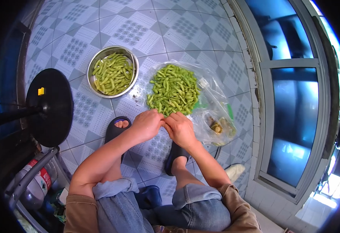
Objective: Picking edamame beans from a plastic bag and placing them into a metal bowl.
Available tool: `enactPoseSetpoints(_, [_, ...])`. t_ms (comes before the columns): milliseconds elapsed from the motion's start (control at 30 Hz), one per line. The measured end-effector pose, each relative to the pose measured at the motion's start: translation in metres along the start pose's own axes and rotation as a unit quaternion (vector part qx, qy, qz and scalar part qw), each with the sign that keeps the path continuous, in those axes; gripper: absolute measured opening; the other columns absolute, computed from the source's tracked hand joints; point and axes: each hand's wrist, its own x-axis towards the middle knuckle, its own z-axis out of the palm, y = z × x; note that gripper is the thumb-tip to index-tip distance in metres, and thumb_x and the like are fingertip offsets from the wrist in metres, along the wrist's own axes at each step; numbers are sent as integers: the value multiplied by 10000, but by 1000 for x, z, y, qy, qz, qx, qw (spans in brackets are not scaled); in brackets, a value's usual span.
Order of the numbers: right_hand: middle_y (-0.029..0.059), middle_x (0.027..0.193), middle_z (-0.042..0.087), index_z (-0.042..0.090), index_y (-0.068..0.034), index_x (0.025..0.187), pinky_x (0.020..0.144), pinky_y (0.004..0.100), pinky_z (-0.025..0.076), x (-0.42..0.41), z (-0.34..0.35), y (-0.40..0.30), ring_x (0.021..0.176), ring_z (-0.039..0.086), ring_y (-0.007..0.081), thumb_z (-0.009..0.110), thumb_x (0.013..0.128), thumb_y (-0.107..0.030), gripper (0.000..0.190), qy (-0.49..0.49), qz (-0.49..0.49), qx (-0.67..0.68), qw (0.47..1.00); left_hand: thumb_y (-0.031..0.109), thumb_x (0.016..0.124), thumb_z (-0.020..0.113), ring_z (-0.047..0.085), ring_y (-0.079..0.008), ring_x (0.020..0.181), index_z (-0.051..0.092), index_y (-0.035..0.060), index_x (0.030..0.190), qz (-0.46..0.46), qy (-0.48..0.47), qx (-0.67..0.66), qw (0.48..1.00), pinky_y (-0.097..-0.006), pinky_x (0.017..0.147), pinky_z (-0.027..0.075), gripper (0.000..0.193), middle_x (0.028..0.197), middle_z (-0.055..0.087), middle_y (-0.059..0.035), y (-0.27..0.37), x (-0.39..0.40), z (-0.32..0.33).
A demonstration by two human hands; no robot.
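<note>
My left hand (148, 123) and my right hand (180, 128) meet at the near edge of a heap of green soybean pods (174, 87). Their bent fingers pinch together at a green pod, mostly hidden by the fingers. The heap lies on a clear plastic bag (213, 84) spread over the tiled floor. Farther off to the left, a round stainless steel basin (136, 77) holds more soybean pods (113, 74).
A black round disc-shaped base (56, 107) stands at left, bearing a small yellow piece (41, 91). Below it, a rack (33, 171) holds a large plastic bottle (37, 182). Brownish scraps (216, 127) sit in the bag's right part. A metal-framed glass door (293, 116) borders the right side.
</note>
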Motion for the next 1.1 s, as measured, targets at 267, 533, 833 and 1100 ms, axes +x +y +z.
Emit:
enactPoseSetpoints(267, [67,650,578,662,-57,720,547,343,436,7,-10,3,607,546,245,741,704,-70,82,41,72,139,987,179,871,568,603,-362,752,638,-9,779,37,25,-42,998,-437,673,477,221,789,606,-176,-1,0,-9])
enactPoseSetpoints(533, [55,673,611,678,-30,761,593,291,427,5,-12,1,623,558,171,741,738,-58,72,109,90,184,973,161,906,572,525,-138,640,658,-5,850,-1,54,-283,957,-301,591,420,195,719,573,-61,-4,3,4])
enactPoseSetpoints(833, [-32,696,575,629,-12,848,523,194,358,-1,3,21,601,463,25,659,884,-157,153,157,291,484,810,233,982,486,565,-108,808,623,-39,1002,-58,0,-584,810,-250,787,468,305,822,600,-31,-3,9,7])
enactPoseSetpoints(1100, [28,752,592,664,0,855,557,243,425,10,12,51,608,518,94,671,826,-140,143,121,274,263,917,245,985,470,574,-100,781,602,-36,1051,-86,0,-585,806,-260,736,490,317,821,598,-27,-5,12,8])
